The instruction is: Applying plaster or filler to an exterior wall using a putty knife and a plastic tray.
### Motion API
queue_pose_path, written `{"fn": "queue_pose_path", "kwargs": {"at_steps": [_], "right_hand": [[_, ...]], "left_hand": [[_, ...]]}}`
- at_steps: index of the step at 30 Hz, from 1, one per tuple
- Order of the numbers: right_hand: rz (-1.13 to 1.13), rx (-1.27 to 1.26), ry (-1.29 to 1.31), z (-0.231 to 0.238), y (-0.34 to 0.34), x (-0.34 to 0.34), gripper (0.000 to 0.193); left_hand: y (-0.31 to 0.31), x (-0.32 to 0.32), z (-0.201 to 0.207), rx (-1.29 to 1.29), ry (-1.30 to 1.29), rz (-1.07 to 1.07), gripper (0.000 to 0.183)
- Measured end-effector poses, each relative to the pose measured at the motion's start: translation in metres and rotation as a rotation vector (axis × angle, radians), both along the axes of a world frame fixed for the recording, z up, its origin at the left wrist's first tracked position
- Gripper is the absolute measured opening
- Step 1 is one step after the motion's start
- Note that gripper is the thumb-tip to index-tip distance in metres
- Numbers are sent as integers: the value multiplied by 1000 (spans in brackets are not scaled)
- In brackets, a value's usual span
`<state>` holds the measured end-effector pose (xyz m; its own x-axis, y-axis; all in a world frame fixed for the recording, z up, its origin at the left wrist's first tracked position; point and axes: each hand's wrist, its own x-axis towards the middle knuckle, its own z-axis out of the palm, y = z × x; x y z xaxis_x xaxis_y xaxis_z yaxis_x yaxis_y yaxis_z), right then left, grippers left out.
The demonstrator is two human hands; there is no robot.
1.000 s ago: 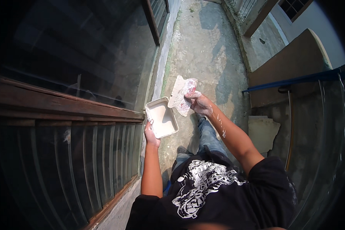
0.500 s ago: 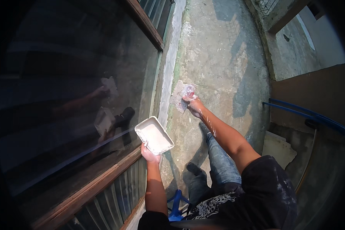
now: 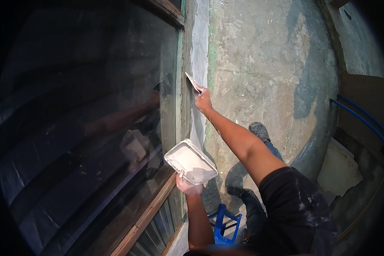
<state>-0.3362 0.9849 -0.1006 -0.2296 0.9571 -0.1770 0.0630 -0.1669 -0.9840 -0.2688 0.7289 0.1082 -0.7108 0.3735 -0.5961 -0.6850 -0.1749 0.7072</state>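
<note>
My left hand (image 3: 188, 187) grips the edge of a shallow white tray (image 3: 203, 157) from below. Smooth off-white paste (image 3: 192, 162), like wall putty, covers its bottom, and smears cling to the rim. Farther ahead, my right hand (image 3: 204, 100) is closed round a flat putty scraper (image 3: 193, 82), seen nearly edge-on. The scraper's blade is over the strip beside the window frame; whether it touches is unclear. That pale grey coated strip (image 3: 199, 47) runs along the base of the window wall. White splashes dot my right forearm.
On the left stands a dark reflective window (image 3: 94, 106) with a wooden frame (image 3: 147, 209). A blue plastic stool (image 3: 220, 224) is close by my legs. Worn concrete floor (image 3: 256, 81) stretches ahead. Blue pipes (image 3: 358, 114) and a broken pale board (image 3: 339, 166) lie at the right.
My right hand has swung the scraper left, from over the floor to the strip by the window, turning its blade edge-on. The tray sits lower and farther right in view. My feet have shifted.
</note>
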Motion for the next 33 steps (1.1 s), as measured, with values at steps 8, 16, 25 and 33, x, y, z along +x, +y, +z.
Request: {"fn": "queue_pose_path", "kwargs": {"at_steps": [8,16,25,33], "right_hand": [[397,214,-29,-25,-97,47,40],[164,12,-61,-95,32,29,36],[191,210,-59,-84,-123,45,40],[220,-75,-233,-48,-2,16,38]], "left_hand": [[-30,-24,-24,-153,-89,89,54],[7,-10,-51,-42,-182,19,54],[-12,-25,-32,-58,-113,-37,56],[2,-17,-39,-70,-101,3,50]]}}
